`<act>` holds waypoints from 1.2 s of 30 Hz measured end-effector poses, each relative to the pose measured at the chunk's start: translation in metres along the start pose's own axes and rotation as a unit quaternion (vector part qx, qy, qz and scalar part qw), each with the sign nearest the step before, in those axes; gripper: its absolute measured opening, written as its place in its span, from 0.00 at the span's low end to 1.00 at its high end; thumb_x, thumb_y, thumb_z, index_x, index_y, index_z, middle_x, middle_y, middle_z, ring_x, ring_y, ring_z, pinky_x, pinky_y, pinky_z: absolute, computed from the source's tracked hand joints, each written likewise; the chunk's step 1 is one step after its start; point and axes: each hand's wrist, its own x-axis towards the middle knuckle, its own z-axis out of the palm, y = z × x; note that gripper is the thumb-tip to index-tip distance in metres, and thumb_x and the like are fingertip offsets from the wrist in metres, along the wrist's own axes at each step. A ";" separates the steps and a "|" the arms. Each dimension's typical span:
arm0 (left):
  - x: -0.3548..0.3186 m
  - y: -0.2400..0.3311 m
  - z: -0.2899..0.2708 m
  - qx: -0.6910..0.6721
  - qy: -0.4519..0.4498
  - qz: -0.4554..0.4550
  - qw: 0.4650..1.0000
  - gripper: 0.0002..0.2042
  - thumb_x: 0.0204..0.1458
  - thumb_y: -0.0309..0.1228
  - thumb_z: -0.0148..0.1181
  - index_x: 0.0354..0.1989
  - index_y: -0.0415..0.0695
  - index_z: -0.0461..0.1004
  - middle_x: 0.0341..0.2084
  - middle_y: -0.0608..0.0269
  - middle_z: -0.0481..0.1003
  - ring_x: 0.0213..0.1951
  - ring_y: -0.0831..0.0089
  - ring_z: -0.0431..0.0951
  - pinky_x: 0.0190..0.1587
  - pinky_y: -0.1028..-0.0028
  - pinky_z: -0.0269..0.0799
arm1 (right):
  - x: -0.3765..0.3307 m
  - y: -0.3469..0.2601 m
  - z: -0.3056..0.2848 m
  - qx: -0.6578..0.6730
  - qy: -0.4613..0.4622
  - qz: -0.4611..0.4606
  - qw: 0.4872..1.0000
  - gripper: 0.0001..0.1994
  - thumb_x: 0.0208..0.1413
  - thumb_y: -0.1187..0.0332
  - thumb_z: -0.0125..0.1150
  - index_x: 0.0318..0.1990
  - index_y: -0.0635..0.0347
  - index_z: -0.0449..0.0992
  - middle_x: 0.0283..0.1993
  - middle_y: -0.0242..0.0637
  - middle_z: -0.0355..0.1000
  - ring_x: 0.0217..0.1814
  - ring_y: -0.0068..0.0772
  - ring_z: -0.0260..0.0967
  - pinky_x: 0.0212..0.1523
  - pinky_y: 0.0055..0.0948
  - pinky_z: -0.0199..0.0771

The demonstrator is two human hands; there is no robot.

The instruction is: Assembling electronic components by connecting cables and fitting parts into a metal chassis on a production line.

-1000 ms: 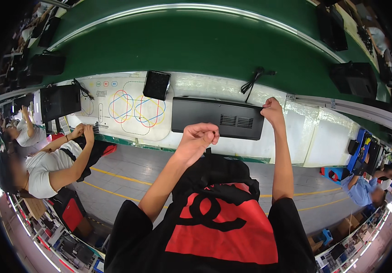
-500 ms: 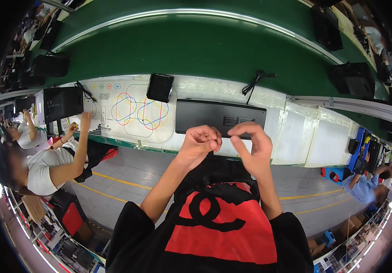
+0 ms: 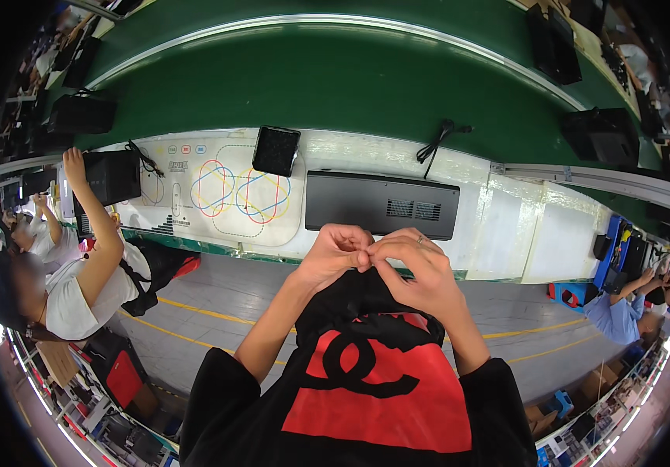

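My left hand and my right hand meet in front of my chest, above the front edge of the bench. Thumb and fingers of both are pinched together at the same spot. Anything between the fingertips is too small or too hidden to make out. Just beyond the hands lies a long dark grey casing with two vent grilles on its right part. My fingers overlap its near edge in the view, but I cannot tell that they touch it. A black cable runs back from behind the casing.
A small black square tray stands behind a white mat printed with coloured loops. To the left a person in a white shirt reaches over a black box-shaped unit. A green surface stretches behind the bench. A blue bin stands far right.
My right hand has moved left and down, and its fingers have closed against my left fingertips. The casing appears slightly shifted right. The person on the left has raised an arm over the black unit.
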 end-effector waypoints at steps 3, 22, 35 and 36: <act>0.000 0.003 -0.005 0.016 -0.007 -0.031 0.999 0.09 0.46 0.27 0.70 0.29 0.35 0.75 0.24 0.62 0.75 0.25 0.78 0.71 0.29 0.80 0.67 | -0.002 0.003 0.002 -0.006 -0.028 0.013 1.000 0.11 0.40 0.84 0.64 0.31 0.63 0.71 0.33 0.37 0.76 0.36 0.40 0.75 0.39 0.32 0.73; 0.029 -0.037 -0.092 0.134 0.181 -0.098 0.969 0.19 0.63 0.42 0.45 0.32 0.39 0.74 0.22 0.67 0.71 0.27 0.79 0.71 0.33 0.79 0.68 | 0.001 0.170 0.036 -0.113 -0.026 0.190 0.975 0.12 0.45 0.77 0.60 0.30 0.61 0.60 0.27 0.37 0.69 0.28 0.37 0.67 0.33 0.29 0.69; -0.003 -0.042 -0.110 0.126 0.211 -0.072 0.967 0.15 0.62 0.37 0.47 0.34 0.39 0.75 0.23 0.67 0.72 0.28 0.78 0.72 0.35 0.77 0.67 | 0.030 0.171 0.033 -0.268 -0.215 0.194 0.919 0.10 0.43 0.81 0.57 0.34 0.65 0.66 0.32 0.48 0.71 0.37 0.48 0.72 0.38 0.41 0.73; -0.002 -0.042 -0.110 0.127 0.209 -0.072 0.967 0.15 0.62 0.37 0.47 0.34 0.39 0.75 0.23 0.67 0.72 0.28 0.78 0.72 0.35 0.77 0.67 | 0.035 0.168 0.038 -0.269 -0.212 0.196 0.919 0.10 0.43 0.81 0.57 0.34 0.65 0.66 0.32 0.48 0.71 0.37 0.48 0.72 0.38 0.41 0.73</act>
